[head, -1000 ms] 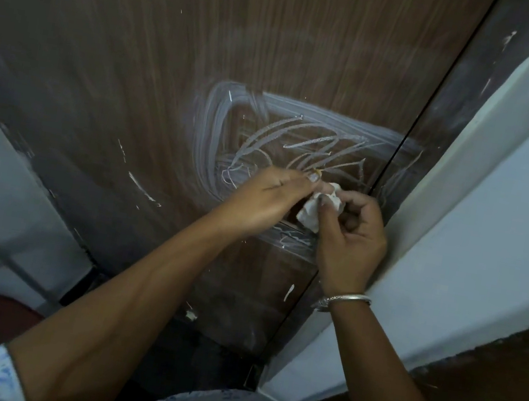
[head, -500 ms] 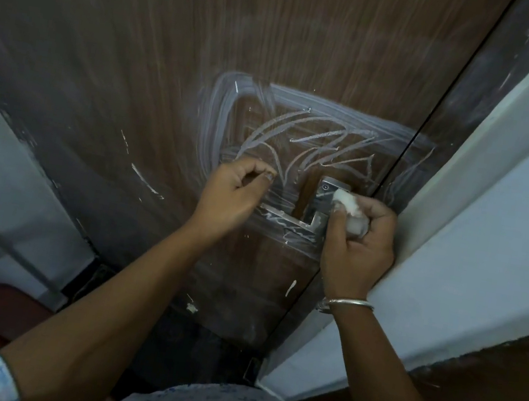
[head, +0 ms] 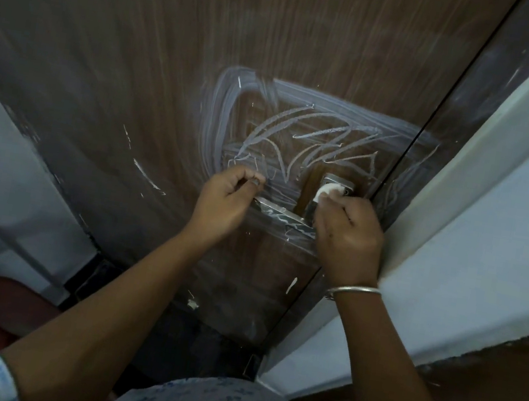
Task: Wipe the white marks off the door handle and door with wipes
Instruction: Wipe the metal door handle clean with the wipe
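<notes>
Head view: our right hand (head: 347, 234) pinches a soft, light wipe (head: 327, 191) against the rigid door handle (head: 285, 215); our left hand (head: 224, 202) curls loosely, empty.

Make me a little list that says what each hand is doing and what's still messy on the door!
left hand: curled at the end of the door handle, fingers folded in; holding nothing that I can see
right hand: pressing a white wipe on the handle's metal base
door handle: silver lever, white squiggles still on it
door: brown wood grain
white marks: smeared box shape with scribbles inside, just above the handle; small flecks lower down
bracelet: silver, on the right wrist
job: not finished yet
</notes>
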